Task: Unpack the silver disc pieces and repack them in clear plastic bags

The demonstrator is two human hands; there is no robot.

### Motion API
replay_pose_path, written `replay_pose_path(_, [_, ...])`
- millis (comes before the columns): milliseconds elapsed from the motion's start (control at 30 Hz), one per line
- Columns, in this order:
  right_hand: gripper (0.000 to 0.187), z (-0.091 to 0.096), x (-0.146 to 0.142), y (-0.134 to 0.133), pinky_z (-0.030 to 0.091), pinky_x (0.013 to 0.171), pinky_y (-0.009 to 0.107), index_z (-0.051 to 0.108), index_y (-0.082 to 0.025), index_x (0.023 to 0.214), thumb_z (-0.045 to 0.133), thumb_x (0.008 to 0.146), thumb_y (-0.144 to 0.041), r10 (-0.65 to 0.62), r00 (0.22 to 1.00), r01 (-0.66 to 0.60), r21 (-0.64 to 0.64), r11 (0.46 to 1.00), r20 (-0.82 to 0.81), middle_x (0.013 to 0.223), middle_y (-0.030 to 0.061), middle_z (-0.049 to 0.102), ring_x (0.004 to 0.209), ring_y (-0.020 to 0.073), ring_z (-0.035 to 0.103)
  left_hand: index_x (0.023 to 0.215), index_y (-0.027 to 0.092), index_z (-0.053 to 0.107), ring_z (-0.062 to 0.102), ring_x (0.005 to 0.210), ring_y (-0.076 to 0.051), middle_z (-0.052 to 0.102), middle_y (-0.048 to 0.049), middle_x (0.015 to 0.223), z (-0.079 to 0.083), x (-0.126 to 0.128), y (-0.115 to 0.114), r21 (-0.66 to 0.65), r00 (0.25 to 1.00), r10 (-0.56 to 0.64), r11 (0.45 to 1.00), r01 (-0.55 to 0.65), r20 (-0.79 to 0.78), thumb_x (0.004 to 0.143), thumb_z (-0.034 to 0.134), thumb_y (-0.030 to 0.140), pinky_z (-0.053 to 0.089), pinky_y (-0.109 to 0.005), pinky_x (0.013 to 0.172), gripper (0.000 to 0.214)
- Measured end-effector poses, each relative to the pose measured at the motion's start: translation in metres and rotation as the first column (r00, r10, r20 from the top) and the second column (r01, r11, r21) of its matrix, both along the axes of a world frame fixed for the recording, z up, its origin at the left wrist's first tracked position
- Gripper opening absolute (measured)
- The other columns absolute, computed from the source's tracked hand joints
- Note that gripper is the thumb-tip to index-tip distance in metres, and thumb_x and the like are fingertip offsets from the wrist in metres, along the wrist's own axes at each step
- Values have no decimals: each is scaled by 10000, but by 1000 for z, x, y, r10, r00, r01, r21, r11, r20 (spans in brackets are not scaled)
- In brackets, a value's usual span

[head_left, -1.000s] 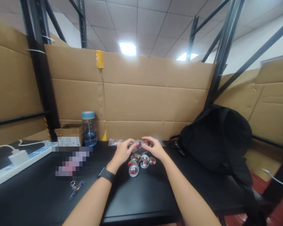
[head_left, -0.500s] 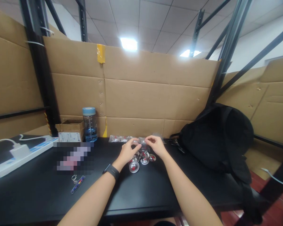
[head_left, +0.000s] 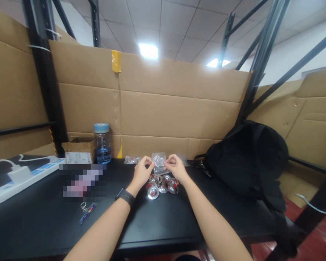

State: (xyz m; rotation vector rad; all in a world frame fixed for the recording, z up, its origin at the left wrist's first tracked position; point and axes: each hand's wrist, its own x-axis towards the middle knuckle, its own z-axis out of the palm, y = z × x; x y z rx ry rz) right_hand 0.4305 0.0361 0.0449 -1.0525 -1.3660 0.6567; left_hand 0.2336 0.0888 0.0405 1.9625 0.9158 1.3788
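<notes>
Between my two hands, a clear plastic bag [head_left: 159,160] is held up above the black table. My left hand [head_left: 142,172] pinches its left edge with thumb and forefinger. On the other side my right hand [head_left: 177,168] grips the right edge the same way. Just below the hands lies a loose pile of shiny round discs [head_left: 153,193] with red centres, several of them overlapping. Behind my left hand, a clear packet [head_left: 132,160] with similar round pieces lies by the cardboard wall; my hand partly hides that row.
At the left stand a power strip [head_left: 29,180], a small cardboard box [head_left: 78,150] and a blue-lidded water bottle [head_left: 102,144]. A keychain [head_left: 87,213] lies nearer, beside a blurred patch. A black backpack [head_left: 250,163] occupies the right side. Cardboard walls [head_left: 154,112] enclose the table [head_left: 163,228].
The plastic bag now shows upright between my hands. My left hand has shifted slightly left, and the discs below are spread more widely, with more of them visible.
</notes>
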Motion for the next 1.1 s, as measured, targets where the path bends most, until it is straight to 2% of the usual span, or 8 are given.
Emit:
replay_pose_path(100, [172,-2,10,6,556,629,310,687,-177,818,692,740,-330,-69,988,77,-50,996,135,804,61,731,673,199,702,914,253,622,692,992,-202,745,-4,976,-1,-1,1,21,994,-60,998,63,-96,877,581,364,460,-323,914,124])
replay_pose_path(167, [239,0,26,8,568,668,334,742,-164,914,665,733,-300,-210,953,226,-53,973,216,820,75,754,723,220,712,968,273,645,672,1053,-217,742,-4,1049,-1,-2,3,10,985,-35,999,37,-171,891,562,365,438,-359,962,146])
replay_pose_path(300, [349,2,76,1,550,817,343,740,-152,1025,574,721,-186,-462,846,485,-20,875,267,1077,111,748,965,239,703,975,285,676,638,1103,-261,735,-22,1107,-4,-7,8,-9,938,107,993,-116,-331,882,545,296,392,-445,1000,161])
replay_pose_path(433, [274,-8,117,-8,513,875,372,768,-140,933,569,749,-184,-592,699,662,-49,748,401,953,132,760,944,269,700,907,270,707,609,1109,-308,729,-58,1114,-8,-13,16,-11,867,200,973,-231,-457,829,547,215,381,-498,970,187])
replay_pose_path(600, [242,-23,124,0,437,988,385,787,-173,953,590,820,-221,-538,575,728,-85,680,616,1078,134,729,1082,279,637,919,271,715,587,1102,-300,709,-72,1129,-14,-17,21,5,779,240,957,-291,-579,835,521,222,397,-482,930,217])
replay_pose_path(800, [386,-32,110,11,274,1022,639,710,-302,1197,555,897,-489,-428,450,794,-131,594,784,1449,131,481,1343,415,353,947,296,703,534,1152,-328,661,-69,1183,-25,-20,35,38,712,272,945,-326,-647,836,535,270,408,-505,928,203])
replay_pose_path(967, [463,-29,102,7,262,1004,634,640,-311,1295,402,963,-529,-398,397,819,-123,560,827,1438,150,460,1326,399,345,1205,252,618,461,1263,-360,553,-140,1369,-26,-44,59,108,658,342,923,-370,-671,831,547,292,383,-541,990,382])
replay_pose_path(1100, [398,-21,99,4,329,972,542,708,-259,1162,397,971,-419,-449,330,833,-32,553,831,1310,144,543,1234,341,418,1364,212,498,397,1356,-320,433,-148,1515,-24,-57,76,168,633,400,903,-395,-662,885,450,252,328,-555,1054,483])
